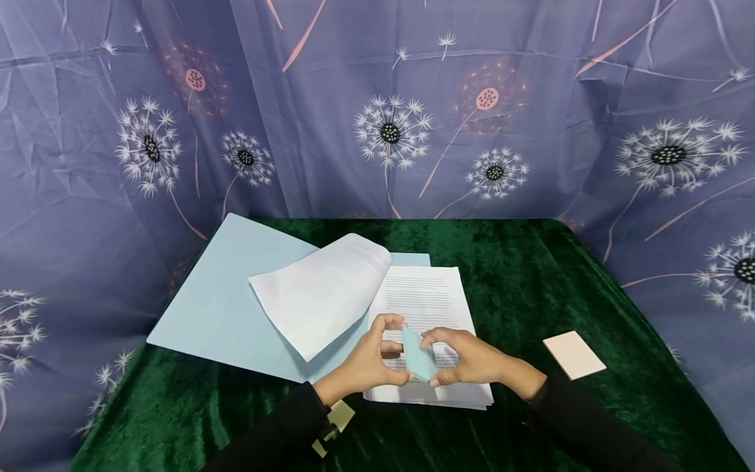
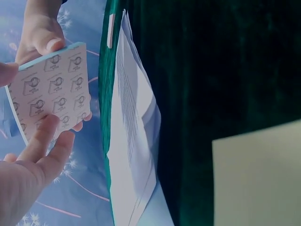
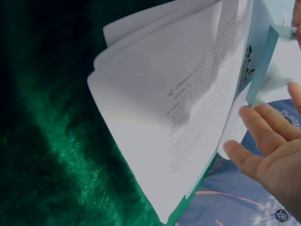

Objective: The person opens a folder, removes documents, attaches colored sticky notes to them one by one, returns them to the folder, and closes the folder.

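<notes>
A light blue sticky-note pad (image 1: pixel 417 356) is held between both hands over a printed stack of paper (image 1: pixel 421 292). My left hand (image 1: pixel 373 359) grips the pad from its left side, thumb low and forefinger near the top. With bent fingers and thumb, my right hand (image 1: pixel 472 357) holds the pad's right side. The left wrist view shows the pad's printed pale backing (image 2: pixel 51 87), with left fingertips against it. In the right wrist view, the pad (image 3: pixel 263 66) is seen partly edge-on beside the right fingertips.
Beneath the stack lies a light blue folder (image 1: pixel 206 314) with a metal fastener (image 3: pixel 247 66). A turned sheet (image 1: pixel 324 295) curls leftward. A pale pink pad (image 1: pixel 574 354) lies right on the green cloth (image 1: pixel 513 282); a yellow pad (image 1: pixel 341 416) is partly hidden by the left sleeve.
</notes>
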Tool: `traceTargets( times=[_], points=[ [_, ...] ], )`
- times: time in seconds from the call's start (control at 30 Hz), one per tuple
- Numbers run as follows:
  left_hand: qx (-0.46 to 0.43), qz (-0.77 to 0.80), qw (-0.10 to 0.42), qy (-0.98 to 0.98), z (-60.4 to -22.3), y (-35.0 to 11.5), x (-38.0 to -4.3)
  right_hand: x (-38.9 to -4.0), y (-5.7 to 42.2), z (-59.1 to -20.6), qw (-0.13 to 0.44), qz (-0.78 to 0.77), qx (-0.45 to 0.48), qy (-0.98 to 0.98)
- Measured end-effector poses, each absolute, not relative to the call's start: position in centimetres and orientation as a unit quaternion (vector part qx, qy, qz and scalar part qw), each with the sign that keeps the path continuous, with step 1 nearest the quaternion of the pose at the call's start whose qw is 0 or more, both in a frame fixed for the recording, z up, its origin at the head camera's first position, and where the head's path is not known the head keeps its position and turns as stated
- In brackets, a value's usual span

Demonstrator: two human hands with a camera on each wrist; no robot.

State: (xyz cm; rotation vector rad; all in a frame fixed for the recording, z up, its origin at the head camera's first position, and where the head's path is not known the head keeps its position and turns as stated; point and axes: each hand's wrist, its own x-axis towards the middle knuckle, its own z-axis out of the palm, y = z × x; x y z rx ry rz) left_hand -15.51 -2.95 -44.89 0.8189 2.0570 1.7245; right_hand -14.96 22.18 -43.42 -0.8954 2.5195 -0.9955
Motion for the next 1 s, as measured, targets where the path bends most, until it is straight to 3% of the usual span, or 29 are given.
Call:
traceTargets(
  times=[0.53, 0.73, 1.0],
  points=[
    [0.253, 0.67, 0.214, 0.664, -45.3, -3.0, -15.6, -14.5, 22.0, -44.1, 0.078, -0.395, -0.322, 0.857],
    [0.235, 0.68, 0.23, 0.655, -45.6, -2.7, -15.6, -14.2, 21.2, -44.2, 0.104, -0.458, -0.262, 0.843],
    [0.227, 0.648, 0.138, 0.714, -45.7, -2.0, -15.3, -14.0, 20.2, -43.7, 0.128, -0.487, -0.177, 0.846]
  ],
)
